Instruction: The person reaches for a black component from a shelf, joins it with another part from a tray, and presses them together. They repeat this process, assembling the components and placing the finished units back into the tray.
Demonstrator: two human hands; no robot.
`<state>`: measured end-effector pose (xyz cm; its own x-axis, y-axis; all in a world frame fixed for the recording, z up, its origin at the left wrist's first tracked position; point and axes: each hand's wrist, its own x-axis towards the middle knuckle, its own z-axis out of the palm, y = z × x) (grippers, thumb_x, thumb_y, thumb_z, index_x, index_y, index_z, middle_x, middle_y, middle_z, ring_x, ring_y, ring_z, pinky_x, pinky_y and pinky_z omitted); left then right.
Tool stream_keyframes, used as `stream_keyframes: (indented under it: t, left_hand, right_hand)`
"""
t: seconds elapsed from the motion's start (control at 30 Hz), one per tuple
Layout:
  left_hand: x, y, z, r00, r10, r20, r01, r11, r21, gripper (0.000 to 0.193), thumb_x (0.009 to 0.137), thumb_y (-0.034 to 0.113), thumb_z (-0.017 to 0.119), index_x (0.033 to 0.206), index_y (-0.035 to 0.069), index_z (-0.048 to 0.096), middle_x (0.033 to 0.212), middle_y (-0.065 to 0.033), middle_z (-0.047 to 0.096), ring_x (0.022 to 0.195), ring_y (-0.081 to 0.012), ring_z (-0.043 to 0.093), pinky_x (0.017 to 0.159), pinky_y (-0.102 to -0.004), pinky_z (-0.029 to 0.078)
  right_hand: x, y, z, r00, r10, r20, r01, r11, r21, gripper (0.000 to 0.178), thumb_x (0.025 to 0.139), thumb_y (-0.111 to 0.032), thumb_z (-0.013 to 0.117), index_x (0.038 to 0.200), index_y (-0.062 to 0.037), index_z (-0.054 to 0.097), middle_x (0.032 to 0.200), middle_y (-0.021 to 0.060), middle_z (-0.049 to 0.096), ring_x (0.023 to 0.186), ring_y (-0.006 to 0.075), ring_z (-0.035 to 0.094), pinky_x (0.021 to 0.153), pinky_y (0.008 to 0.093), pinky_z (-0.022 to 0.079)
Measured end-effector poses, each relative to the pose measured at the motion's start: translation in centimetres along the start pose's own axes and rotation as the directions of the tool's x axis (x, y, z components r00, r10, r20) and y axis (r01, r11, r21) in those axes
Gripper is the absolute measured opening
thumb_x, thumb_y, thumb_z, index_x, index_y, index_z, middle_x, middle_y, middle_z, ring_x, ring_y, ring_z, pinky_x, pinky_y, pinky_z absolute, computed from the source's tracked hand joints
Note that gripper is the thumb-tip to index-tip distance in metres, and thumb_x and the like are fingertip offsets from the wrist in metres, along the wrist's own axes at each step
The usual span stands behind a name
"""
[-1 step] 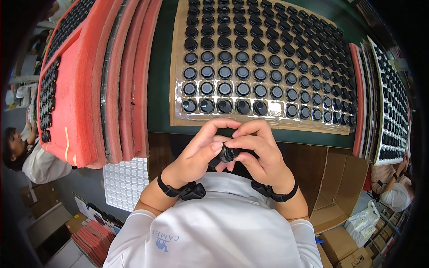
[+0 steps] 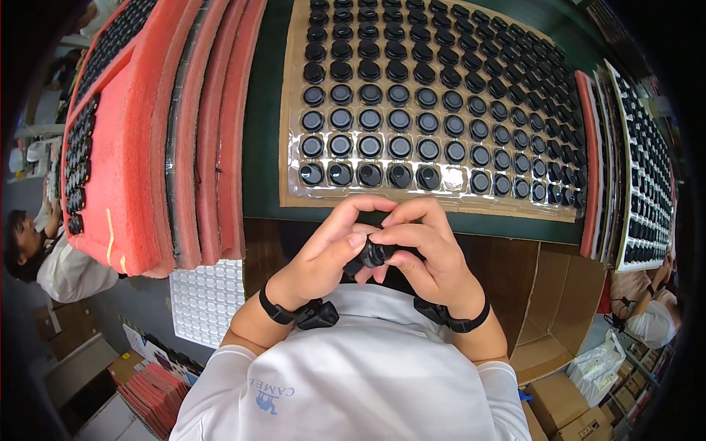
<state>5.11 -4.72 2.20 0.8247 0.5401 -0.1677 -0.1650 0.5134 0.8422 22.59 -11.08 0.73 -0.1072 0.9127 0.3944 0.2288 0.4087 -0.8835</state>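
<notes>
Close to my chest, just off the table's near edge, I hold a small black lens (image 2: 373, 253) between both hands. My left hand (image 2: 321, 251) grips it from the left, the thumb lying against its upper side. My right hand (image 2: 435, 256) pinches it from the right with thumb and fingertips; part of the lens is hidden by the fingers. Beyond my hands lies a clear plastic tray (image 2: 456, 192) filled with rows of similar round black lenses. Several in the nearest row at the left show shiny glass faces, while the others have flat dark tops.
Pink foam trays (image 2: 147, 184) stand stacked at the left, some holding black parts. More stacked trays (image 2: 631, 220) rise at the right. A white molded tray (image 2: 208, 301) sits lower left, cardboard boxes (image 2: 562, 404) lower right. Other people (image 2: 62, 257) are at both sides.
</notes>
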Motion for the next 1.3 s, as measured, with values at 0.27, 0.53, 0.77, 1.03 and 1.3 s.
stream_keyframes:
  t: [0.27,0.53,0.77,1.03,1.3]
  left_hand:
    - [0.4,-0.5,-0.3,0.998,-0.047,0.05,0.047,0.999,0.001,0.045,0.095,0.03,0.033,0.128,0.0,0.029,0.089,-0.0113,0.057,0.065,-0.0116,0.051,0.053,-0.0212,0.039]
    - [0.6,-1.7,-1.4,0.982,0.174,0.072,-0.185,0.964,0.193,0.055,0.096,0.043,0.032,0.128,-0.002,0.029,0.09,-0.0136,0.056,0.063,-0.0125,0.047,0.062,-0.024,0.041]
    - [0.7,-1.6,-1.1,0.955,0.29,0.057,-0.294,0.918,0.267,0.064,0.093,0.051,0.031,0.128,-0.002,0.029,0.094,-0.0142,0.055,0.068,-0.0141,0.048,0.068,-0.0264,0.042]
    - [1.5,-1.5,-1.1,0.948,0.313,0.064,-0.319,0.919,0.231,0.068,0.092,0.053,0.03,0.131,-0.002,0.026,0.11,-0.0179,0.051,0.079,-0.0172,0.05,0.072,-0.0282,0.043]
    - [2.4,0.8,1.0,0.946,0.321,0.04,-0.316,0.891,0.325,0.076,0.087,0.063,0.03,0.133,0.003,0.023,0.133,-0.022,0.037,0.102,-0.0227,0.05,0.083,-0.0339,0.041]
  right_hand:
    - [0.2,-0.1,-0.9,0.999,-0.029,0.045,0.033,0.995,-0.091,0.018,0.083,-0.008,0.059,0.1,-0.0022,0.059,0.097,0.0098,0.05,0.084,0.0194,0.052,0.075,0.0283,0.043]
    - [-0.2,0.4,-4.1,0.913,0.144,-0.381,-0.267,0.918,-0.294,0.019,0.076,0.002,0.06,0.095,-0.0003,0.058,0.089,0.0101,0.055,0.077,0.0187,0.051,0.071,0.027,0.041]
    - [0.3,1.7,-5.0,0.914,0.138,-0.382,-0.374,0.655,-0.657,0.022,0.072,-0.003,0.066,0.094,-0.0023,0.059,0.082,0.0078,0.054,0.075,0.0211,0.051,0.067,0.0311,0.041]
    - [1.4,0.5,-4.4,0.928,0.052,-0.37,-0.344,0.502,-0.793,0.022,0.069,-0.006,0.069,0.089,-0.0039,0.059,0.08,0.0092,0.055,0.078,0.0276,0.053,0.071,0.0367,0.04]
    - [3.0,-3.9,-1.1,0.999,0.042,0.002,-0.036,0.873,-0.486,0.03,0.067,-0.019,0.073,0.091,-0.0077,0.059,0.082,0.0066,0.052,0.078,0.0267,0.051,0.069,0.0372,0.04]
